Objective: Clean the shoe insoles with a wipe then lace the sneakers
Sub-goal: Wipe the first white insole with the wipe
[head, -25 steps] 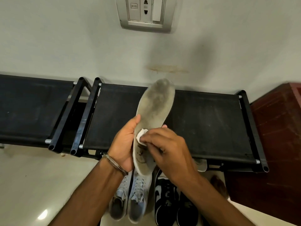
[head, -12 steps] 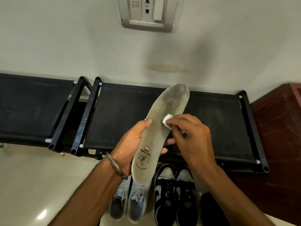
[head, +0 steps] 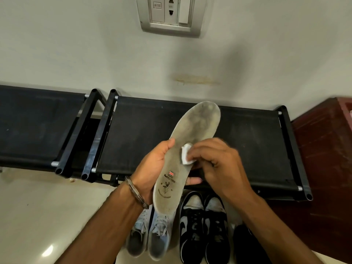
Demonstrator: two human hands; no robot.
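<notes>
Above sneakers (head: 150,237): left hand (head: 152,168) grips insole (head: 182,155), Union Jack print; right hand (head: 215,164) pinches wipe (head: 185,154).

Insoles: one grey insole (head: 187,149), in my grip.
Wipes: one small white wipe (head: 186,156).
My hands: two, my left hand (head: 152,168) and my right hand (head: 219,164).
Bracelets: one metal bracelet (head: 136,193) on my left wrist.
Light blue sneakers (head: 150,237): two, one pair.
Black and white sneakers (head: 204,227): two, one pair.
Other dark shoes: one dark shoe (head: 247,242), partly hidden by my arm.
Black racks (head: 247,140): two side by side.
Wall sockets: one socket plate (head: 170,16).
</notes>
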